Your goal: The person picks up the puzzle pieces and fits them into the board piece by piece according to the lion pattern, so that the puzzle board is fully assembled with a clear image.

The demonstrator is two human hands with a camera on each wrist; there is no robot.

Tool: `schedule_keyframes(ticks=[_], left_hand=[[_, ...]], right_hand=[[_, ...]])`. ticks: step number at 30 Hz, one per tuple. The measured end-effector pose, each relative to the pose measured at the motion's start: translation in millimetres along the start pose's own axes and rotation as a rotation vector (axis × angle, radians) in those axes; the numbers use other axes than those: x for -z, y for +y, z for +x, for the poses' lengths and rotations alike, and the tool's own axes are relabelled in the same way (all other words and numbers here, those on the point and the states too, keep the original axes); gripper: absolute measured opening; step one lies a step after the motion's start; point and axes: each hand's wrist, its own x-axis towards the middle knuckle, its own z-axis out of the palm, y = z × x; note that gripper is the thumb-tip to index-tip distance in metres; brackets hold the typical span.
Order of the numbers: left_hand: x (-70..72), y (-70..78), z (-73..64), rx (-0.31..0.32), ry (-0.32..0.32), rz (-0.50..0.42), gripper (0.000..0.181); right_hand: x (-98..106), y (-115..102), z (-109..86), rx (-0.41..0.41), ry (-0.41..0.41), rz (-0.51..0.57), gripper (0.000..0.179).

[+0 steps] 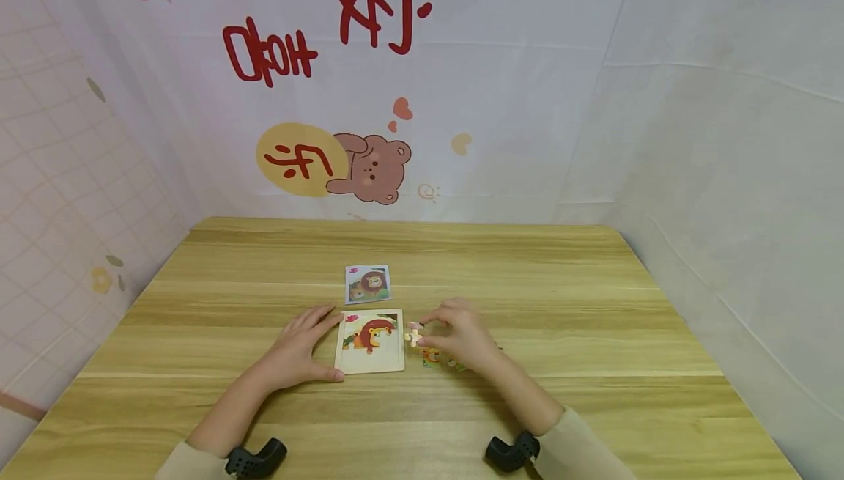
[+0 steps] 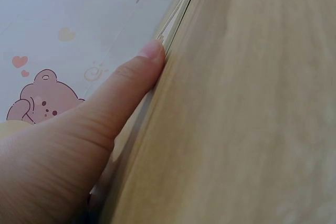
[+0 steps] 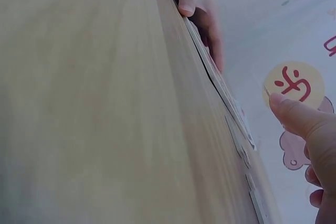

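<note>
A square wooden puzzle board (image 1: 372, 364) lies on the table, its upper part filled with lion pieces and its lower part bare wood. My left hand (image 1: 300, 348) rests at the board's left side, forefinger at the upper corner and thumb at the lower one. In the left wrist view, the left thumb (image 2: 139, 77) touches the board's edge. Just right of the board, my right hand (image 1: 461, 335) pinches a small pale puzzle piece (image 1: 413, 335) between thumb and forefinger, raised above the table. Several loose puzzle pieces (image 1: 431, 356) lie below the right hand, partly hidden by it.
Behind the board lies a picture card (image 1: 368, 284) of two lions. The wooden table (image 1: 527, 267) ends at a white cloth backdrop (image 1: 514, 99) with red characters and a bear. Black wrist-worn devices (image 1: 257, 458) sit on both forearms.
</note>
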Motion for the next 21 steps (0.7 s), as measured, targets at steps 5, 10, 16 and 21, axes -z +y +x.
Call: schedule_keyframes(ticks=[5,10,16,21], left_hand=[[-1.8,-1.7,0.4,-0.003,0.005,0.004,0.107],[-2.9,-3.0,0.6,-0.01,0.019,0.003,0.107],[-2.2,-2.7,0.3,-0.016,0.023,0.003,0.107],[-1.2,-2.2,0.2,-0.001,0.003,0.0,0.11]], right_hand=[[-9,-4,2.5,-0.023,0.03,-0.016,0.031],[-15,-11,3.8,-0.056,0.058,-0.031,0.032],[-23,-18,6.7,-0.1,0.082,-0.063,0.032],[-30,-21,10.0,-0.096,0.104,-0.089,0.032]])
